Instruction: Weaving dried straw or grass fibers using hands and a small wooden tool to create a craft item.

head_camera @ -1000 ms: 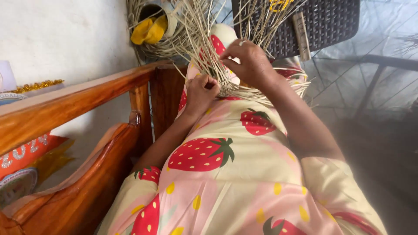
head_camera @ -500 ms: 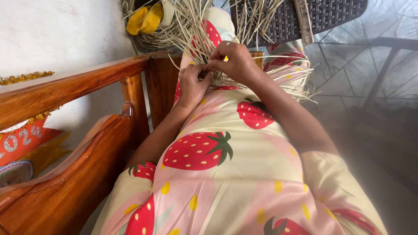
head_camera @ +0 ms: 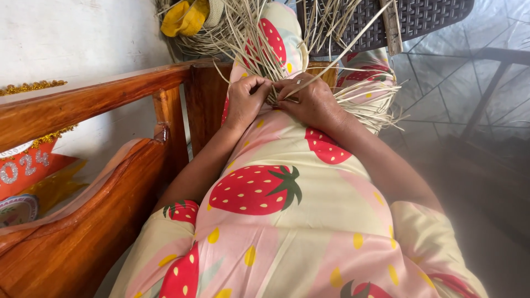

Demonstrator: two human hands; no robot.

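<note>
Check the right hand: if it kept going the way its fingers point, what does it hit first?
The right hand points left across the lap, gripping the straw weaving. Beyond those strands it would probably meet the left hand first; the two look almost touching, though depth is unclear.

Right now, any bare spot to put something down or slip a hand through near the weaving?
Free: the lap cloth between the forearms, below the hands; the tiled floor right of the right forearm. Crowded: left hand and right hand meet on the woven straw piece, with loose strands fanning toward the dark chair. The wooden armrest walls the left.
</note>
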